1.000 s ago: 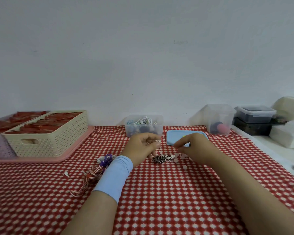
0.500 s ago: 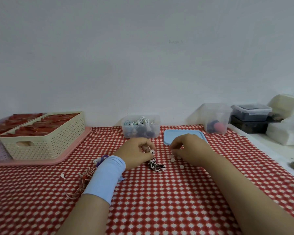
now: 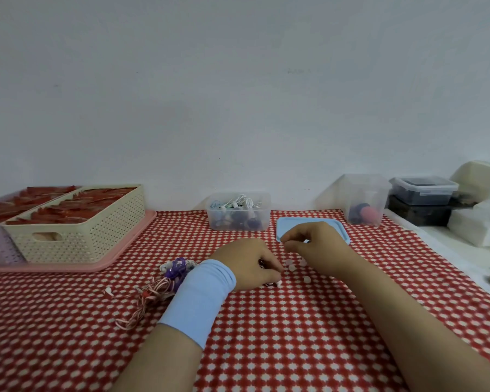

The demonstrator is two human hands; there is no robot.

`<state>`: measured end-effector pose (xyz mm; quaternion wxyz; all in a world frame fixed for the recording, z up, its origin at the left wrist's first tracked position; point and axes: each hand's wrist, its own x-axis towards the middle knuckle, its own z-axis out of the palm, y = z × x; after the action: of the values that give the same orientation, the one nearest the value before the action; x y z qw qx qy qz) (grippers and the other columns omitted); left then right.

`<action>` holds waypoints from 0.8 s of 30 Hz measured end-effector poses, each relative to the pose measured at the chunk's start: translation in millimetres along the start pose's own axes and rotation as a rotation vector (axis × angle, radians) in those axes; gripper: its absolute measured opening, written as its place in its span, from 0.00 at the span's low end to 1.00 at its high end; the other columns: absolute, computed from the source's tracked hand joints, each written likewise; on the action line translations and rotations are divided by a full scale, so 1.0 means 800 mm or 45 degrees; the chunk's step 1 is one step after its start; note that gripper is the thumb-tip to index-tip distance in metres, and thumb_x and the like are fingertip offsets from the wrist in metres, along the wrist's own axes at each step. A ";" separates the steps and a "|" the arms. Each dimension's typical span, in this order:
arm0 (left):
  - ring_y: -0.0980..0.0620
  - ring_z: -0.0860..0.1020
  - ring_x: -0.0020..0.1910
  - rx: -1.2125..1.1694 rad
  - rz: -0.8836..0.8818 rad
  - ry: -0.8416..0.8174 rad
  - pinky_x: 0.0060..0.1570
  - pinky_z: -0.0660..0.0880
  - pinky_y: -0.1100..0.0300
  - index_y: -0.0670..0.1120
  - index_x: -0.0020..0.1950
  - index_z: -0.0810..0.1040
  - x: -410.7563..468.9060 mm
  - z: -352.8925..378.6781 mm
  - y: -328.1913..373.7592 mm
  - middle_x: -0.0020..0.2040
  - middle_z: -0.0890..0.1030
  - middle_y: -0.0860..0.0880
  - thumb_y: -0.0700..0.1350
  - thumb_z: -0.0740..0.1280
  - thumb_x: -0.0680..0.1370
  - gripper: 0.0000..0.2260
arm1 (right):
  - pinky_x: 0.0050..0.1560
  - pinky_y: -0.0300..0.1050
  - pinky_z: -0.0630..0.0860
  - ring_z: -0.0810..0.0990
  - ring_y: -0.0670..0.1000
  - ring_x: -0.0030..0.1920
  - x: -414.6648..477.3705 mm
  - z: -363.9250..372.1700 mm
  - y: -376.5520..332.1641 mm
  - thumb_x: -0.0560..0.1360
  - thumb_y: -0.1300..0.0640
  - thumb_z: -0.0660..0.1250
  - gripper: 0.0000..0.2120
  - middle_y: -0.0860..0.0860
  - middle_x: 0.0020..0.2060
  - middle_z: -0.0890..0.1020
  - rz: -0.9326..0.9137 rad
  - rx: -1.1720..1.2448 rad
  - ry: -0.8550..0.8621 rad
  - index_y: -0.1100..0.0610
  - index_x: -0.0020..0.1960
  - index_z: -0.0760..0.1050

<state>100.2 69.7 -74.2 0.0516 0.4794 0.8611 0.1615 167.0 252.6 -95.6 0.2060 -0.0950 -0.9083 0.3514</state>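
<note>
Step in hand, my read: fitting ear tips onto an earphone.

- Left hand [image 3: 252, 261] is resting on the tablecloth [image 3: 266, 349] around the middle of the table, closer to the far edge than the near one. Its fingers are curling down round the earphone [image 3: 278, 282], covering nearly all of it. Only a white bud and a bit of dark cable are sticking out under the fingertips.
- The bud is pointing out to the right, toward the loose ear tips [image 3: 292, 267]. Its short length seems to be running left-right, slightly toward the near edge. The long axis of the bundle itself is hidden, so I cannot tell.
- Right hand [image 3: 314, 244] is hovering just beyond the tips, over the near edge of the blue lid [image 3: 294, 222]. Thumb and forefinger are drawing narrow, as for a pinch. I cannot tell whether a tip is sitting between them.
- The tips are lying scattered between the two hands, just beside the bud and apart from each other.

Next move, as I judge it: lift the bud clear of the left fingers, turn its nozzle toward the right hand, then push a tip on squarely. These are small soft parts, so it needs a fine pinch and a steady left hand.

The purple earphone [image 3: 177, 268] and the red-white earphone [image 3: 153, 292] are lying left of the wrist. The clear tub [image 3: 238, 213] of earphones is sitting at the far edge.
</note>
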 end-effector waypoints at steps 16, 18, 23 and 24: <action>0.59 0.73 0.25 -1.222 -0.245 0.465 0.39 0.76 0.67 0.49 0.57 0.85 0.005 0.024 -0.007 0.46 0.86 0.52 0.45 0.73 0.75 0.11 | 0.26 0.39 0.67 0.71 0.49 0.26 -0.015 -0.014 -0.027 0.74 0.60 0.74 0.04 0.52 0.36 0.86 0.210 0.755 -0.006 0.58 0.47 0.86; 0.58 0.73 0.26 -1.260 -0.247 0.460 0.38 0.74 0.67 0.50 0.55 0.85 0.005 0.025 -0.007 0.46 0.87 0.52 0.45 0.74 0.75 0.10 | 0.28 0.40 0.66 0.72 0.48 0.26 -0.014 -0.015 -0.028 0.74 0.59 0.75 0.03 0.55 0.42 0.87 0.213 0.787 -0.034 0.57 0.46 0.87; 0.58 0.75 0.26 -1.296 -0.262 0.452 0.29 0.71 0.68 0.50 0.56 0.85 0.005 0.024 -0.008 0.45 0.87 0.51 0.44 0.72 0.76 0.09 | 0.29 0.39 0.63 0.71 0.47 0.30 -0.013 -0.013 -0.025 0.75 0.58 0.74 0.04 0.51 0.36 0.82 0.249 0.826 -0.153 0.56 0.47 0.87; 0.58 0.76 0.26 -1.292 -0.266 0.451 0.28 0.70 0.68 0.50 0.56 0.85 0.005 0.024 -0.008 0.45 0.87 0.52 0.44 0.71 0.77 0.09 | 0.28 0.37 0.63 0.71 0.46 0.30 -0.013 -0.013 -0.025 0.75 0.59 0.73 0.04 0.50 0.34 0.82 0.256 0.831 -0.183 0.56 0.48 0.87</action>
<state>97.5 74.5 -94.3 0.1462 0.2717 0.7136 0.6289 180.4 240.8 -78.7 0.1255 -0.0883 -0.7462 0.6478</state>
